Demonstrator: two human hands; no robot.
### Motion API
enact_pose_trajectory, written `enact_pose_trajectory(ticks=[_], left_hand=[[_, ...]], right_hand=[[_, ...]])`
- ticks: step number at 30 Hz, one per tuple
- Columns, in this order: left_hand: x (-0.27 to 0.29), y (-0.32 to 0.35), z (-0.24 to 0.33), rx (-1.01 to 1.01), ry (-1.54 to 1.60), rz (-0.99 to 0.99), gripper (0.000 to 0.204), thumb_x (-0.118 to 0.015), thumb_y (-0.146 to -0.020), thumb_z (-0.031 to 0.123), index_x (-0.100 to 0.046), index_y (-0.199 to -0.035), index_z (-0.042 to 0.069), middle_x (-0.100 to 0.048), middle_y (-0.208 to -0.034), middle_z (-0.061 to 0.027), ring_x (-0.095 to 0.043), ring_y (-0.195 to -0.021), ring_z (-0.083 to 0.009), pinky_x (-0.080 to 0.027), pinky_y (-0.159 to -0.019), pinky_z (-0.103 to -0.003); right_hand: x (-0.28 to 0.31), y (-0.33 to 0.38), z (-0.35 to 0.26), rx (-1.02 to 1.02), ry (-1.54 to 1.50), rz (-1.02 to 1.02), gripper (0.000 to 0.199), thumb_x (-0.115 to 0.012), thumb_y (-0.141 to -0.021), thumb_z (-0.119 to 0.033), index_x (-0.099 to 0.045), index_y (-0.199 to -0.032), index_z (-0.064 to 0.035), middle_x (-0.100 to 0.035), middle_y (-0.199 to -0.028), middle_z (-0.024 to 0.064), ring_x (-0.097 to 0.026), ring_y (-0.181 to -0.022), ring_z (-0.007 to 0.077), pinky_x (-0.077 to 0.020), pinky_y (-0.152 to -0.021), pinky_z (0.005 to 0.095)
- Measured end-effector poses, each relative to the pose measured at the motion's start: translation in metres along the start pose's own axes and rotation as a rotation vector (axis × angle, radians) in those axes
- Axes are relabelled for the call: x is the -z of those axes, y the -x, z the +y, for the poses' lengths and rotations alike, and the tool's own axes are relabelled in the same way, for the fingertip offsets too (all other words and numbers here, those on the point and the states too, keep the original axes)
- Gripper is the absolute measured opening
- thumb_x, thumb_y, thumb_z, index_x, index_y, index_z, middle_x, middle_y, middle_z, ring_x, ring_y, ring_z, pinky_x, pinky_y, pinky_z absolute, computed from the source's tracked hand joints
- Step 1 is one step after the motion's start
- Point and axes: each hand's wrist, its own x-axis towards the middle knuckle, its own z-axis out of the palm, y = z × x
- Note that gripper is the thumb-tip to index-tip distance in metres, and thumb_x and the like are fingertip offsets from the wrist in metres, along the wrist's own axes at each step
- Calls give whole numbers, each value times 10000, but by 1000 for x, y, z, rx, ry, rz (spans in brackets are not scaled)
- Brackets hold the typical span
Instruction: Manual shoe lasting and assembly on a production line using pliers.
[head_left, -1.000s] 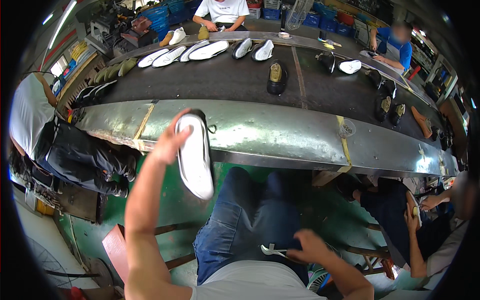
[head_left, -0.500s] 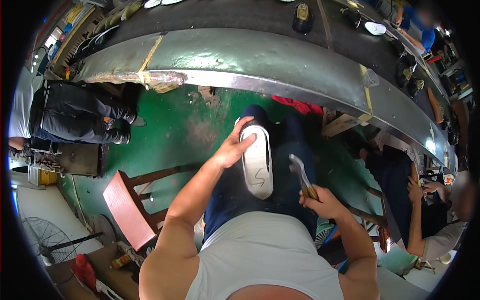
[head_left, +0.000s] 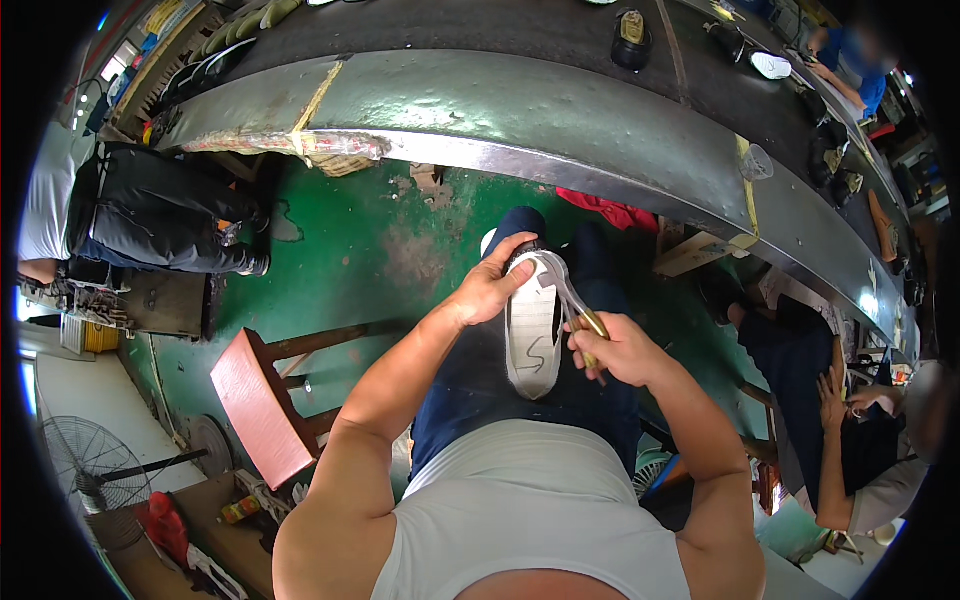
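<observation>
Here, your left hand grasps the upturned shoe by its far end, long axis pointing away over your lap, while your right hand, just right of it, clasps pincers angled across that end.

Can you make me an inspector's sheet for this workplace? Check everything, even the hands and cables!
Surface: a metal-edged bench with yellow tape strips; the work is held over the lap.
Job's things: pale-soled shoe, sole up; head of a pincer-like tool at the sole's far end, contact unclear.
Clutter: dark shoe, white shoe and small clear cup on the bench; red cloth below.
Hands: left hand holds the shoe's far end; right hand grips the tool's handles.
Cables: nothing clearly seen.
Surroundings: green floor; reddish stool and wire fan at left; people seated nearby, right, and at left, posture unclear.
</observation>
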Motion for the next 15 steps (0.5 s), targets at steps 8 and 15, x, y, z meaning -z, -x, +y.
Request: enact_pose_trajectory(ticks=[8,15], left_hand=[[6,-10,-13,-22,29,18,482,-607,-1016,233,-438,-1453,117,-581,-1245,-60,-524,-1143,-141,-435,-1011,-297],[-6,-11,-6,105,18,165,466,-637,-987,215,-485,-1417,117,-612,-1216,-56,-565,-1096,-140,-467,-970,-289]], right_hand=[[6,-30,43,430,673,328,162,-591,-951,-123,-596,-1018,25,-659,-748,145,-665,-694,307,-521,-679,391],[7,-3,4,335,1157,294,181,-567,-949,-105,-587,-1023,58,-668,-859,195,-675,-737,308,-530,-689,418]])
